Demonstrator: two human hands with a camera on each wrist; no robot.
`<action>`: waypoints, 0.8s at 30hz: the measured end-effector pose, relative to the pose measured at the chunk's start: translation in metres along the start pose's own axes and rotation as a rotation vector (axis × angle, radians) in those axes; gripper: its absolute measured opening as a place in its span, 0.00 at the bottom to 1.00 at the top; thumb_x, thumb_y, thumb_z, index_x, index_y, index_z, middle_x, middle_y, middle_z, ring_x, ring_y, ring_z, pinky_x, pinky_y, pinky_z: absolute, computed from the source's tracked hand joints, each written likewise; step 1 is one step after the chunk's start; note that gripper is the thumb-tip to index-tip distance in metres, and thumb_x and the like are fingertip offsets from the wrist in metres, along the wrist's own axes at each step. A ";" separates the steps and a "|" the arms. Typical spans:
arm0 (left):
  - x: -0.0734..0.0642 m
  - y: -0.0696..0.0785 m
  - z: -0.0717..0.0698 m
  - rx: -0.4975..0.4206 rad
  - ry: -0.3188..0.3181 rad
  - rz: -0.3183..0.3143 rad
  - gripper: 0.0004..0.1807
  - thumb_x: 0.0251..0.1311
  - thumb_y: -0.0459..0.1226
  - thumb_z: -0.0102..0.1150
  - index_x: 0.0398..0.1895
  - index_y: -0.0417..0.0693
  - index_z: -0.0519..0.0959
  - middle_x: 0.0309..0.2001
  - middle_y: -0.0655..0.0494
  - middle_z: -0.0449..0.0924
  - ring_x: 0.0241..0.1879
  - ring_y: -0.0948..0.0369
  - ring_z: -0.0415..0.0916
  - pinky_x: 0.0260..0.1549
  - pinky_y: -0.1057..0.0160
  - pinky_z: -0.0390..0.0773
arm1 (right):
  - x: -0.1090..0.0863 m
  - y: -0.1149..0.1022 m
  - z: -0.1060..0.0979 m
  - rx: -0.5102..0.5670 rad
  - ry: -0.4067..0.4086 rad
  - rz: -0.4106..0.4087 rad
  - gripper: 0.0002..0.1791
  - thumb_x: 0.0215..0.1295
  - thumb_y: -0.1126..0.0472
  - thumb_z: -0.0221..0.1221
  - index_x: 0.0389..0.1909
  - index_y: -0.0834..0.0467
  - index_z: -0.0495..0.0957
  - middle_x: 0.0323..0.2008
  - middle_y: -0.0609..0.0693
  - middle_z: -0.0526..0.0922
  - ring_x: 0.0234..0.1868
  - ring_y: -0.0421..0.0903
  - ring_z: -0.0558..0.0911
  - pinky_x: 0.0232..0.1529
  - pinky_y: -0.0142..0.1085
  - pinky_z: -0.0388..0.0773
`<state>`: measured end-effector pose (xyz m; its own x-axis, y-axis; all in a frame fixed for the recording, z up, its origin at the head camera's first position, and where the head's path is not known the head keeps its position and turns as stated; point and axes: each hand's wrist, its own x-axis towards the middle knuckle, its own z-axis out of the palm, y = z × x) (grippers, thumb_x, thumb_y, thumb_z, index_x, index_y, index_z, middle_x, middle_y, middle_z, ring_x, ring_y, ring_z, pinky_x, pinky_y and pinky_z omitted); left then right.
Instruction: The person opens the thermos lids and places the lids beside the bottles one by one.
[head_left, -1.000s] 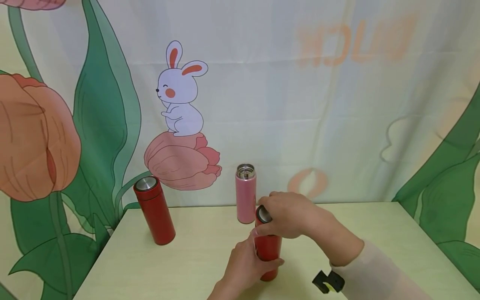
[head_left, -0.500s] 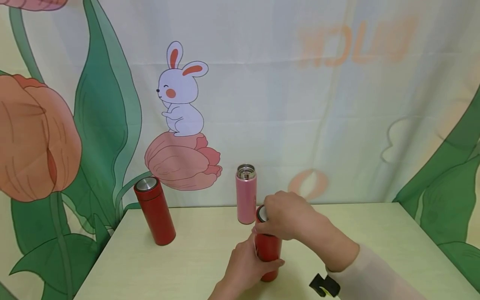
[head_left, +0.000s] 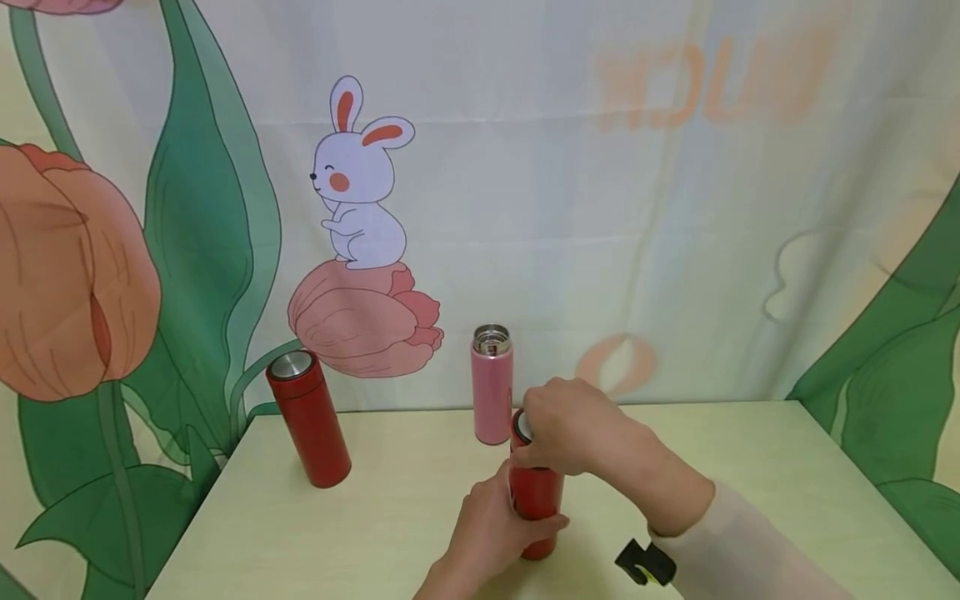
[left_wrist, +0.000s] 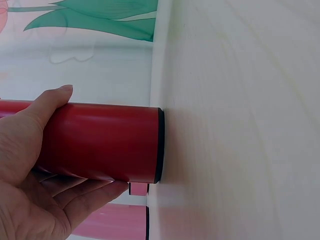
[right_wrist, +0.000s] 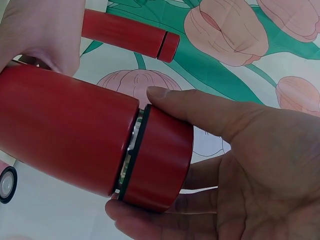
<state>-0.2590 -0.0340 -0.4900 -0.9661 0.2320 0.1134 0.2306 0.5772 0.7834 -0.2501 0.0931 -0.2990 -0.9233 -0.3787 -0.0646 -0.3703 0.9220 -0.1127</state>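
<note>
In the head view, a red thermos bottle (head_left: 537,500) stands upright near the table's front. My left hand (head_left: 491,521) grips its lower body, thumb on one side and fingers on the other. My right hand (head_left: 573,429) holds the bottle's red lid (right_wrist: 160,157) from above, thumb and fingers around its sides. A narrow gap with shiny metal shows between lid and body in the right wrist view. Behind it stands a pink thermos bottle (head_left: 492,396) with its steel mouth uncovered. Another red thermos bottle (head_left: 311,421), with a silver-topped lid, is at the left.
The pale tabletop (head_left: 405,492) ends at a printed curtain (head_left: 540,183) with a rabbit and tulips. A small pink piece (left_wrist: 139,189) with dark edges shows behind the held bottle in the left wrist view. A black clip (head_left: 647,563) hangs near the right sleeve.
My right hand has turned slightly on the lid and covers more of its silver top. The wrist has shifted a little left. The left hand and the other bottles stay in place.
</note>
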 end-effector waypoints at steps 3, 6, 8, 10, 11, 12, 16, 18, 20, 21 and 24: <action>0.000 0.001 0.000 -0.002 0.002 0.004 0.40 0.47 0.60 0.79 0.60 0.54 0.74 0.46 0.64 0.87 0.44 0.62 0.83 0.46 0.55 0.83 | 0.000 0.000 -0.002 -0.005 -0.005 -0.009 0.21 0.58 0.46 0.75 0.24 0.55 0.76 0.21 0.48 0.77 0.26 0.46 0.77 0.26 0.36 0.74; 0.000 0.000 0.000 -0.004 -0.001 0.003 0.40 0.47 0.60 0.79 0.60 0.54 0.74 0.46 0.64 0.87 0.45 0.62 0.83 0.47 0.55 0.84 | 0.000 0.000 -0.003 0.000 -0.016 -0.010 0.20 0.57 0.46 0.75 0.28 0.56 0.78 0.23 0.47 0.78 0.28 0.45 0.78 0.28 0.36 0.76; 0.000 0.000 -0.001 -0.006 -0.005 -0.001 0.40 0.48 0.60 0.79 0.59 0.54 0.74 0.47 0.64 0.87 0.45 0.62 0.83 0.47 0.54 0.84 | 0.000 0.000 -0.004 0.005 -0.025 -0.011 0.20 0.57 0.46 0.75 0.30 0.56 0.78 0.25 0.47 0.78 0.29 0.45 0.78 0.29 0.37 0.78; 0.000 0.001 -0.001 -0.007 -0.011 -0.008 0.40 0.47 0.60 0.79 0.59 0.54 0.74 0.47 0.63 0.87 0.45 0.62 0.83 0.47 0.54 0.84 | 0.000 0.000 -0.005 0.011 -0.032 -0.012 0.19 0.58 0.48 0.75 0.32 0.56 0.78 0.26 0.47 0.78 0.30 0.45 0.78 0.30 0.37 0.79; 0.000 0.001 -0.001 -0.008 -0.013 -0.012 0.40 0.47 0.60 0.79 0.59 0.54 0.74 0.47 0.63 0.87 0.46 0.62 0.83 0.47 0.54 0.84 | 0.000 0.000 -0.005 0.014 -0.036 -0.016 0.18 0.58 0.49 0.75 0.32 0.56 0.78 0.26 0.47 0.79 0.31 0.45 0.79 0.31 0.37 0.79; 0.000 0.001 -0.001 -0.011 -0.016 -0.016 0.40 0.48 0.60 0.79 0.59 0.54 0.74 0.47 0.63 0.87 0.46 0.62 0.83 0.48 0.53 0.84 | 0.000 0.001 -0.005 0.017 -0.039 -0.019 0.17 0.58 0.50 0.75 0.33 0.56 0.78 0.27 0.47 0.79 0.31 0.45 0.79 0.31 0.37 0.79; 0.000 0.001 -0.001 -0.013 -0.021 -0.026 0.40 0.47 0.60 0.79 0.60 0.54 0.73 0.48 0.62 0.87 0.46 0.61 0.83 0.49 0.52 0.84 | -0.001 0.002 -0.006 0.027 -0.050 -0.038 0.16 0.57 0.53 0.75 0.34 0.56 0.78 0.28 0.47 0.79 0.33 0.46 0.79 0.32 0.37 0.80; 0.001 0.001 -0.001 -0.006 -0.020 -0.026 0.40 0.48 0.60 0.79 0.59 0.54 0.73 0.48 0.62 0.87 0.47 0.61 0.83 0.49 0.52 0.84 | -0.001 0.002 -0.006 0.026 -0.053 -0.048 0.16 0.57 0.54 0.75 0.35 0.56 0.78 0.29 0.47 0.79 0.34 0.46 0.79 0.33 0.38 0.81; 0.000 0.001 -0.001 0.003 -0.016 -0.021 0.40 0.47 0.60 0.79 0.59 0.54 0.73 0.47 0.62 0.87 0.46 0.61 0.83 0.48 0.53 0.84 | -0.001 0.003 -0.007 0.026 -0.055 -0.059 0.16 0.57 0.56 0.75 0.37 0.56 0.78 0.29 0.47 0.79 0.34 0.46 0.79 0.34 0.38 0.81; 0.000 0.001 0.000 0.006 -0.015 -0.018 0.40 0.48 0.60 0.79 0.59 0.54 0.73 0.47 0.62 0.87 0.46 0.61 0.83 0.48 0.53 0.84 | -0.001 0.003 -0.007 0.025 -0.055 -0.067 0.16 0.56 0.56 0.75 0.37 0.56 0.78 0.30 0.47 0.79 0.34 0.46 0.79 0.35 0.38 0.81; 0.000 0.001 0.000 0.012 -0.012 -0.007 0.39 0.48 0.60 0.78 0.59 0.54 0.73 0.47 0.63 0.87 0.46 0.62 0.82 0.47 0.54 0.84 | -0.001 0.005 -0.008 0.035 -0.061 -0.085 0.15 0.56 0.58 0.75 0.38 0.56 0.79 0.30 0.47 0.80 0.36 0.46 0.79 0.37 0.39 0.81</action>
<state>-0.2585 -0.0337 -0.4888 -0.9662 0.2375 0.1005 0.2254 0.5882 0.7767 -0.2517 0.0984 -0.2919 -0.8804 -0.4605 -0.1132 -0.4422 0.8835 -0.1546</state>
